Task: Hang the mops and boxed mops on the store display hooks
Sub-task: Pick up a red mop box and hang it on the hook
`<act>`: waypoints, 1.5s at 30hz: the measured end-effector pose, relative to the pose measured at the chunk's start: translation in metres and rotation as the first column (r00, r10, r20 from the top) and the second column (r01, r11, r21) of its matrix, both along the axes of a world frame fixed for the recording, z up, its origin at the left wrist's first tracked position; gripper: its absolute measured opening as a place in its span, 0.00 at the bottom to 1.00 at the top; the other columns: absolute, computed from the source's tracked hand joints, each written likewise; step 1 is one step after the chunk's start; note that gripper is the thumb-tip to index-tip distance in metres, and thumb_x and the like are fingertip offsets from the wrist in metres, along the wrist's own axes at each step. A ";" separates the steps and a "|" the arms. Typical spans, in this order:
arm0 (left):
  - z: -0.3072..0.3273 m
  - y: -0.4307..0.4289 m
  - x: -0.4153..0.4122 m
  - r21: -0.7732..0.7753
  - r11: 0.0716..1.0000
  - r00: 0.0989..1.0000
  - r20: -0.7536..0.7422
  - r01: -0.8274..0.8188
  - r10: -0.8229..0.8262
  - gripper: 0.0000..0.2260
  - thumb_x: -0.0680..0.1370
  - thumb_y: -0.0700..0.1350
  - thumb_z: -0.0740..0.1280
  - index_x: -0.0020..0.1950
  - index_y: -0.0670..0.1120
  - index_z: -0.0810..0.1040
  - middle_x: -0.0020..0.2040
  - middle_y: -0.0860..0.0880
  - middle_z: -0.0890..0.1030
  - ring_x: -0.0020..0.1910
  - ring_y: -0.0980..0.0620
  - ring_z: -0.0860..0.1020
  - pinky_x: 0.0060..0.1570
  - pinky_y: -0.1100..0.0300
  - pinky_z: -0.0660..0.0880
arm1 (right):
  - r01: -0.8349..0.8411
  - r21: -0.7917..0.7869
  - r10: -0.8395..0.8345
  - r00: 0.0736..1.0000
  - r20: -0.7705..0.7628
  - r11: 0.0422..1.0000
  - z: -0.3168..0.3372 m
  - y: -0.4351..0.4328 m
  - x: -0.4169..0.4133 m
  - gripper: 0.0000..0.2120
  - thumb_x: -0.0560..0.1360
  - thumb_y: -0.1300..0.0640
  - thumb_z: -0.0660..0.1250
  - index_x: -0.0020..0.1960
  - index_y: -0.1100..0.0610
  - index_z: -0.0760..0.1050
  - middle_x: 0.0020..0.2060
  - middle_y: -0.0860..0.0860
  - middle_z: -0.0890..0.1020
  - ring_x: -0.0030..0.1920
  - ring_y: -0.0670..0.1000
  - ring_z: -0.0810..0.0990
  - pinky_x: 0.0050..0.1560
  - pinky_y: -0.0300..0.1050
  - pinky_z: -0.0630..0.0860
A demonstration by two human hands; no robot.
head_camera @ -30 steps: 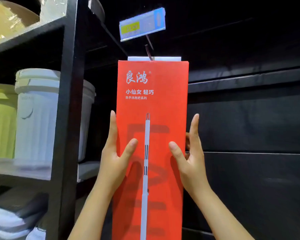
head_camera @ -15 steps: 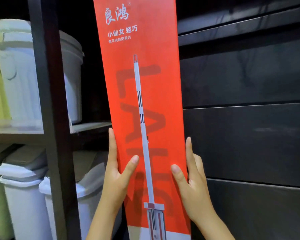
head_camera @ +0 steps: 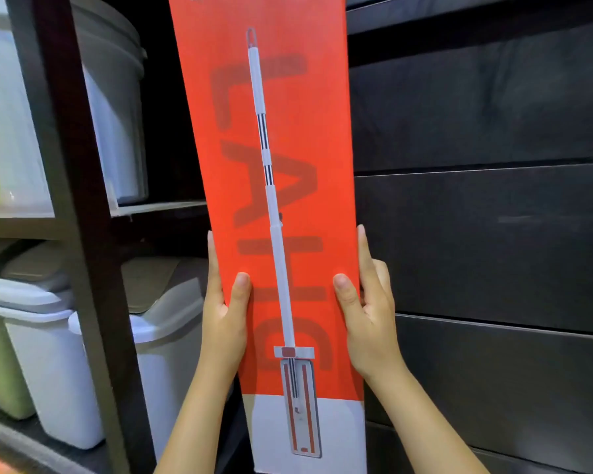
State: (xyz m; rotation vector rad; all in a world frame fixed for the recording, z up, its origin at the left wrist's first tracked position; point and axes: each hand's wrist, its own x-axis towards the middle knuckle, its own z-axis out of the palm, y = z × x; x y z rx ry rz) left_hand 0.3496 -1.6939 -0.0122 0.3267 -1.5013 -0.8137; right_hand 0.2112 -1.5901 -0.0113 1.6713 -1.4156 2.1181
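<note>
A tall orange boxed mop (head_camera: 298, 200), printed with a white mop picture, stands upright against the dark display wall. Its top edge runs out of the frame, so the hook and the hanging tab are hidden. My left hand (head_camera: 225, 313) grips the box's left edge, thumb pressed on the front and fingers along the side. My right hand (head_camera: 367, 313) grips the right edge the same way, at the same height on the box's lower half.
A black shelf post (head_camera: 72, 200) stands just left of the box. Behind it sit a white bucket (head_camera: 113, 107) on the upper shelf and white lidded bins (head_camera: 48, 354) below. Dark slatted wall panels (head_camera: 476, 234) fill the right side.
The view has tilted down, so the hook, price tag and box top have left the frame. Both hands have slid from the box's middle to its lower half.
</note>
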 end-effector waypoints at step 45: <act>-0.004 -0.083 -0.128 0.086 0.993 0.992 0.091 0.083 -0.091 0.32 0.76 0.65 0.60 0.78 0.62 0.54 0.74 0.55 0.69 0.68 0.59 0.73 0.63 0.60 0.74 | 0.073 0.219 -0.081 0.996 0.026 0.973 -0.001 -0.081 -0.130 0.26 0.79 0.39 0.53 0.73 0.29 0.45 0.55 0.51 0.70 0.53 0.40 0.74 0.45 0.26 0.69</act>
